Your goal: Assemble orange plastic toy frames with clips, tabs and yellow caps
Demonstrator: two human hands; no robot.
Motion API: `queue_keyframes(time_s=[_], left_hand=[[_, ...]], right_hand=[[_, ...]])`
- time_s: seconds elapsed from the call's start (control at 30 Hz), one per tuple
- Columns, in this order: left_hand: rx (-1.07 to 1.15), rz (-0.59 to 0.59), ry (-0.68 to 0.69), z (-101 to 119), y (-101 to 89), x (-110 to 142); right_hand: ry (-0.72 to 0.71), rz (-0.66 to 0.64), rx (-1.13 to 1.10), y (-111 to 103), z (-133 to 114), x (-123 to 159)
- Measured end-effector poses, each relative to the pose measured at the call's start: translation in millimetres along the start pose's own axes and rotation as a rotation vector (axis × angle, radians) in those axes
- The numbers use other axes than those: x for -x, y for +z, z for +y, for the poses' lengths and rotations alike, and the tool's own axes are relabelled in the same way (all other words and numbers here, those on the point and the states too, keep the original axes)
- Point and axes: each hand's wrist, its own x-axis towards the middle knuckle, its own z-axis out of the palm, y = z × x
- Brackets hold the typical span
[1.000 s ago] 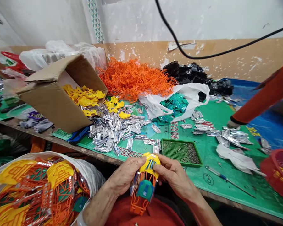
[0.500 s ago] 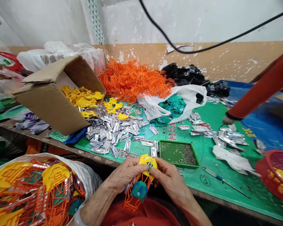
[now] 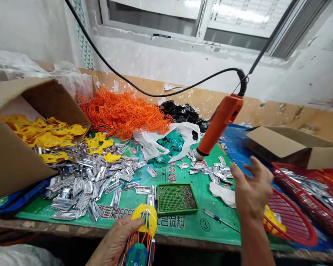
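Observation:
My left hand (image 3: 115, 238) is closed around a toy car body (image 3: 144, 218) at the table's front edge, the thumb on its yellow front piece. Orange bars and a teal part show lower on the body. Raised over the right side of the table, my right hand (image 3: 251, 188) is empty with its fingers apart and curved. Up and to its left hangs an orange electric screwdriver (image 3: 220, 123), tip down, on a coiled black cord. The hand and the screwdriver are apart. A green tray (image 3: 158, 201) with many small screws lies between my hands.
Silver parts (image 3: 91, 173) lie heaped at left before a cardboard box (image 3: 13, 159) of yellow pieces. Behind are orange frames (image 3: 127, 112), black parts (image 3: 180, 111) and a white bag (image 3: 148, 142) of teal pieces. At right stand a red basket (image 3: 291, 210) and an open box (image 3: 277, 142).
My right hand has let go of the toy car body and moved up and right, opening. The left hand still holds the body. The view has turned right and up.

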Motion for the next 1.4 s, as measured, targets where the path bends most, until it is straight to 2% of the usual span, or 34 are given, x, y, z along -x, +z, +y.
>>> queue_keyframes(time_s=[0.07,0.13,0.23,0.33,0.43,0.5,0.6,0.67,0.77,0.87,1.03,1.23,1.4], left_hand=[[0.014,0.0,-0.003,-2.0,1.0,-0.7],[0.009,-0.035,0.008,-3.5,1.5,-1.2],[-0.002,-0.063,0.036,-3.9,0.1,-1.6],[-0.013,-0.039,0.011,-4.3,-3.0,-2.3],[-0.023,-0.004,-0.017,-6.2,-4.3,-5.4],[-0.03,-0.01,-0.022,-7.7,-2.9,-8.0],[-0.016,-0.045,-0.016,-8.6,1.5,-10.1],[-0.002,-0.045,-0.012,-8.1,4.9,-9.7],[0.037,-0.04,-0.015,-7.6,8.4,-8.6],[0.073,-0.033,-0.023,-9.2,8.7,-8.1],[0.077,-0.055,0.023,-11.1,8.2,-5.6],[0.035,-0.109,0.082,-3.2,14.4,1.2],[0.064,-0.082,0.081,-0.3,18.1,4.2]], right_hand=[[0.01,-0.143,-0.063,15.6,-3.5,-36.3],[0.037,-0.375,-0.217,38.1,-8.4,-59.8],[0.066,-0.609,-0.364,68.5,-18.6,-73.3],[0.124,-0.714,-0.443,82.8,-30.5,-71.9],[0.175,-0.708,-0.485,85.3,-42.5,-61.9],[0.187,-0.659,-0.505,84.7,-50.7,-48.3],[0.162,-0.563,-0.559,81.1,-63.0,-17.9],[0.13,-0.543,-0.612,76.3,-70.6,4.6],[0.079,-0.56,-0.672,67.0,-80.7,32.3],[0.112,-0.634,-0.743,59.9,-89.2,50.3],[0.199,-0.655,-0.796,58.2,-94.2,69.2],[0.275,-0.67,-0.867,59.4,-86.1,79.8],[0.254,-0.674,-0.871,59.7,-82.0,80.9]])
